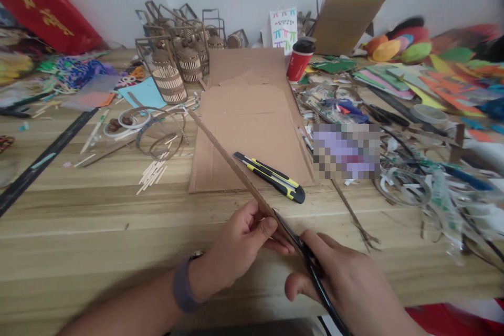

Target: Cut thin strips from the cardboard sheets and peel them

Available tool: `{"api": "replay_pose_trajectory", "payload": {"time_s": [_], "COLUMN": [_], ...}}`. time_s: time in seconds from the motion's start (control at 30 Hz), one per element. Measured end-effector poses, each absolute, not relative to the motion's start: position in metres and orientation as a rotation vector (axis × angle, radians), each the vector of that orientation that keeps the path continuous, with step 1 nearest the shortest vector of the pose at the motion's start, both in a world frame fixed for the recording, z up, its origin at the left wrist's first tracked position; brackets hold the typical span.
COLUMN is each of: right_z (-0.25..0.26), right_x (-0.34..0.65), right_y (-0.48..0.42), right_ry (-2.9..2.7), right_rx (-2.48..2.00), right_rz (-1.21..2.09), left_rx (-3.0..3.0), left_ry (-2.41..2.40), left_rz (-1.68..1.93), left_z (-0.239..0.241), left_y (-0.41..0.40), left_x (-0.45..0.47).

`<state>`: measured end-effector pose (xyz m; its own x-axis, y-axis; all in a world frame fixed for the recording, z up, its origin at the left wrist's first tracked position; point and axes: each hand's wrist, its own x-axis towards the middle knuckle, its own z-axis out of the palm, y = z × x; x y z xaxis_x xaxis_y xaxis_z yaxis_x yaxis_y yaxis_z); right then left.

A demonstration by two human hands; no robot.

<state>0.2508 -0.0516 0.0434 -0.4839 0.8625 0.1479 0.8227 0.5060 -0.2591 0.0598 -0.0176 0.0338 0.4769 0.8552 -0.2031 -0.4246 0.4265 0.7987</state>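
My left hand [240, 244] pinches the near end of a long thin cardboard strip [224, 148] that runs away from me over the table. My right hand [346, 278] grips black scissors [313, 268], whose blades meet the strip just right of my left thumb. A yellow and black utility knife [270, 176] lies on a flat cardboard sheet [248, 126] just beyond the hands. A purple band sits on my left wrist.
Small cardboard lantern models [177, 63] stand at the back. A red cup [299, 60], tape rolls [129, 118], loose sticks [151, 174], coloured paper sheets [417, 86] and paper scraps [425, 189] crowd both sides of the wooden table [79, 231].
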Motion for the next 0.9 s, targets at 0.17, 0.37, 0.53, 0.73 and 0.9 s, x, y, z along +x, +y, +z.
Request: {"api": "replay_pose_trajectory", "payload": {"time_s": [0.17, 0.37, 0.53, 0.73, 0.9], "right_z": [0.059, 0.066, 0.063, 0.057, 0.047], "right_x": [0.246, 0.241, 0.238, 0.239, 0.246], "right_y": [-0.045, -0.041, -0.041, -0.042, -0.047], "right_ry": [-2.458, -2.467, -2.448, -2.449, -2.460], "right_rx": [-1.415, -1.441, -1.424, -1.420, -1.459], "right_rz": [0.367, 0.418, 0.347, 0.341, 0.434], "left_rx": [0.821, 0.842, 0.831, 0.825, 0.826], "left_ry": [0.630, 0.633, 0.610, 0.617, 0.651], "left_rz": [0.836, 0.800, 0.798, 0.793, 0.817], "left_z": [0.035, 0.034, 0.036, 0.035, 0.036], "left_y": [-0.017, -0.019, -0.019, -0.019, -0.020], "left_x": [0.059, 0.058, 0.058, 0.058, 0.058]}}
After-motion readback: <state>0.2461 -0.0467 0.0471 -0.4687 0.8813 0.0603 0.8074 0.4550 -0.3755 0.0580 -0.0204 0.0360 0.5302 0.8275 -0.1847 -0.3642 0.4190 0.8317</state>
